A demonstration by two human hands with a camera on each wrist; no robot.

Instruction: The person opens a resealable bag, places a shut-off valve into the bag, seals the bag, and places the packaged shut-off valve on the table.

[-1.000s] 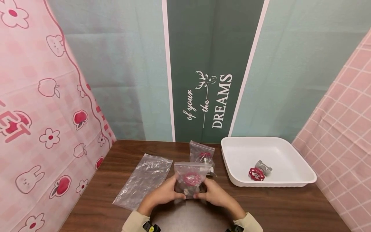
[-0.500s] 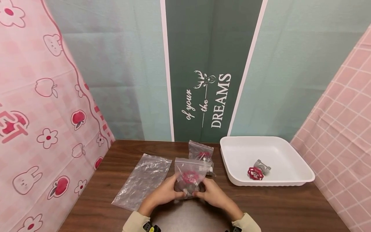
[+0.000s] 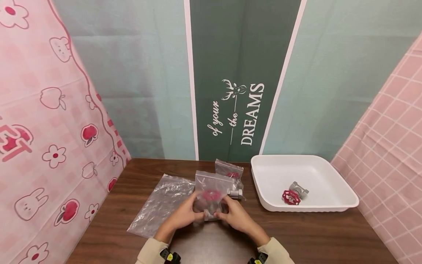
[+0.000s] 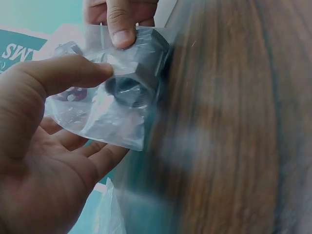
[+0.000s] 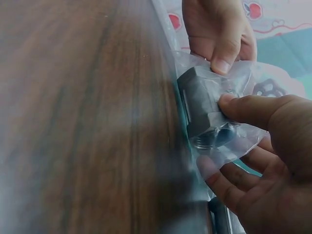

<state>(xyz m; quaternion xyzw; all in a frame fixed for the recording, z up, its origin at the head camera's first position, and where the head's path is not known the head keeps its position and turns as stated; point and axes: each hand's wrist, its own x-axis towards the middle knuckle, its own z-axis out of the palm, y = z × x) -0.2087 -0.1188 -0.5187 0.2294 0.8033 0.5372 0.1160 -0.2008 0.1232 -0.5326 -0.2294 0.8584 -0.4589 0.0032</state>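
Observation:
Both hands hold a clear zip bag (image 3: 208, 179) with a gate valve (image 3: 211, 196) inside, near the middle of the table. The valve has a red handwheel and a grey metal body. My left hand (image 3: 185, 213) grips it from the left and my right hand (image 3: 236, 216) from the right. In the left wrist view, the left thumb presses on the valve's hexagonal end (image 4: 139, 73) through the plastic. The right wrist view shows the right thumb on the grey body (image 5: 197, 100), fingers round the far side. The bag stands upright, its zip edge uppermost.
Behind the hands lies a second bagged valve (image 3: 234, 183) with a red handwheel. A flat clear plastic bag (image 3: 161, 205) lies left on the wooden table (image 3: 316, 238). At right, a white tray (image 3: 275, 176) contains an unbagged valve (image 3: 298, 190). Fabric curtains enclose the back and sides.
Both hands have moved the bagged valve slightly away from me and to the left, nearer the second bagged valve. The other things stay put.

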